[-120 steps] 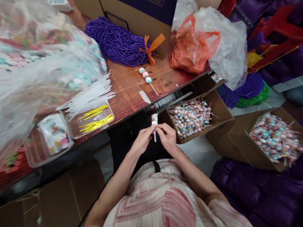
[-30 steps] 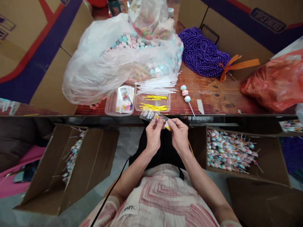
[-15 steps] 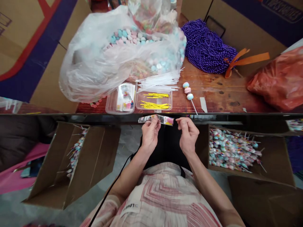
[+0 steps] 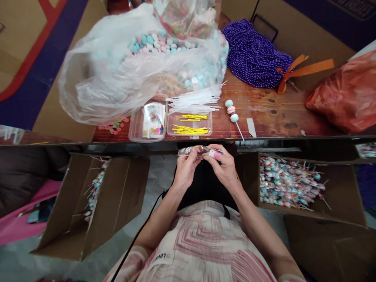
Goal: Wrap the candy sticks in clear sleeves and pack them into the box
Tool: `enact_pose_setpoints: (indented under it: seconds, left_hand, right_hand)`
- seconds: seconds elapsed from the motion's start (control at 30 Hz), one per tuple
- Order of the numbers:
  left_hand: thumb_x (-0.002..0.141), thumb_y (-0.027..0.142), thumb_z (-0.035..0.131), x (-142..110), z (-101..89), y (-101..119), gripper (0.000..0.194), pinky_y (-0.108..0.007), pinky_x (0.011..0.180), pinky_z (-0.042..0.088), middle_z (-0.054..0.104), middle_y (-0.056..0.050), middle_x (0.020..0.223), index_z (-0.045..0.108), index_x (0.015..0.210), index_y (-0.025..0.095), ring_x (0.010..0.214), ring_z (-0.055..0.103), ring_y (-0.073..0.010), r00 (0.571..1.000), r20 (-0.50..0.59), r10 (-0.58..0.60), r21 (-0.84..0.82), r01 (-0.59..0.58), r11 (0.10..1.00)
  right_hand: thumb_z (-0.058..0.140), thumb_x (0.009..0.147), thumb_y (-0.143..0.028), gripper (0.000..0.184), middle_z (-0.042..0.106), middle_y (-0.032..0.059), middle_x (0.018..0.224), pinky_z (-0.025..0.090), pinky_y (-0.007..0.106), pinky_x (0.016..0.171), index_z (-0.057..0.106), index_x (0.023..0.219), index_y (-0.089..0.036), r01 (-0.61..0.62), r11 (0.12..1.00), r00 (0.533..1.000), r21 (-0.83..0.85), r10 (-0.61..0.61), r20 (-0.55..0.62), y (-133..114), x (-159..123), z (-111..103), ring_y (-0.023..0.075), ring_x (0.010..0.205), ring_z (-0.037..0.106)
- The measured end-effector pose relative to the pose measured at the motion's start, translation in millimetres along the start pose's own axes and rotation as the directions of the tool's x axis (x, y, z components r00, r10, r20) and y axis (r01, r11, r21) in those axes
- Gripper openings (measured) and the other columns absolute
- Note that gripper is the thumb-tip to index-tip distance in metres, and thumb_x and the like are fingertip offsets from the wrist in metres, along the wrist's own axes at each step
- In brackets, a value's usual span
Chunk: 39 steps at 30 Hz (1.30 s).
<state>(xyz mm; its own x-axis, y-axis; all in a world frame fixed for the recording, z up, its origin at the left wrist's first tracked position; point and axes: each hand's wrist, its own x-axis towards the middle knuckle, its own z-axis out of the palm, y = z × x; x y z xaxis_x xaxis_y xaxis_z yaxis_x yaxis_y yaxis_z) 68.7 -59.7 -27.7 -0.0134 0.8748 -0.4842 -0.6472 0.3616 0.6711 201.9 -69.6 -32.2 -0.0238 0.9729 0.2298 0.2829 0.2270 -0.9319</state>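
Note:
Both my hands are on a small clear printed plastic bag (image 4: 201, 150), held over my lap in front of the table edge. My left hand (image 4: 186, 167) pinches its left part between thumb and fingers. At its right end, my right hand (image 4: 222, 167) grips the pink-and-white printed part. On the table lies a marshmallow skewer (image 4: 231, 111) with blue, pink and white pieces on a white stick. A plastic tray (image 4: 132, 133) holds a stack of printed bags (image 4: 154, 120). Beside it, another tray (image 4: 168, 129) holds yellow twist ties (image 4: 190, 129), with white sticks (image 4: 194, 102) lying across its back.
A large clear bag of marshmallows (image 4: 108, 74) stands at the back. Purple cord (image 4: 255, 55) with an orange ribbon and a red plastic bag (image 4: 346, 96) lie to the right. Cardboard boxes of wrapped skewers stand at left (image 4: 111, 211) and right (image 4: 342, 196).
My right hand has moved left and now grips the right end of the bag; before, it was apart from it. My left hand keeps its hold. The view has shifted slightly.

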Motion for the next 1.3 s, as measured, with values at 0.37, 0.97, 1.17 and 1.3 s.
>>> enact_pose_setpoints:
  seconds: [0.37,0.97,1.17,1.3]
  left_hand:
    - [0.054,0.037,0.094,6.5,-1.8,7.8,0.034,-0.019,0.059,0.044,0.067,0.001,0.065,0.073,0.067,0.014,0.058,0.058,-0.0065,0.971,-0.152,0.183,0.078,-0.172,0.982]
    - [0.065,0.028,0.091,28.1,-1.6,45.3,0.027,-0.019,0.055,0.041,0.067,0.001,0.066,0.068,0.070,0.014,0.058,0.060,-0.0054,0.942,-0.308,0.133,-0.151,-0.187,0.971]
    - [0.068,0.026,0.089,30.6,-2.3,47.9,0.024,-0.019,0.057,0.044,0.066,0.002,0.065,0.070,0.075,0.014,0.055,0.057,-0.0046,0.954,-0.299,0.008,-0.219,-0.077,0.973]
    - [0.070,0.027,0.088,30.8,-1.7,51.5,0.023,-0.018,0.056,0.044,0.065,0.002,0.063,0.069,0.073,0.014,0.053,0.055,-0.0042,0.954,-0.296,-0.042,-0.243,-0.032,0.970]
  right_hand:
    - [0.061,0.094,-0.036,0.020,0.076,0.0038,0.094,0.047,0.040,0.085,0.080,0.101,-0.031,0.044,0.992,0.996,-0.119,-0.034,0.088,-2.6,9.9,-1.3,0.0194,0.082,0.064]
    - [0.061,0.090,-0.038,0.024,0.074,0.0124,0.093,0.043,0.042,0.084,0.071,0.097,-0.018,-0.176,0.641,0.947,-0.747,-0.098,-0.307,30.6,80.2,-63.7,0.0283,0.087,0.064]
    - [0.055,0.088,-0.025,0.014,0.068,0.0152,0.085,0.040,0.042,0.078,0.064,0.083,-0.016,-0.276,0.503,0.946,-0.819,-0.007,-0.324,55.7,97.5,-61.1,0.0286,0.082,0.059]
    - [0.053,0.088,-0.026,0.015,0.068,0.0086,0.081,0.043,0.036,0.073,0.066,0.082,-0.019,-0.225,0.719,0.924,-0.658,-0.056,-0.378,45.6,84.6,-62.8,0.0229,0.076,0.059]
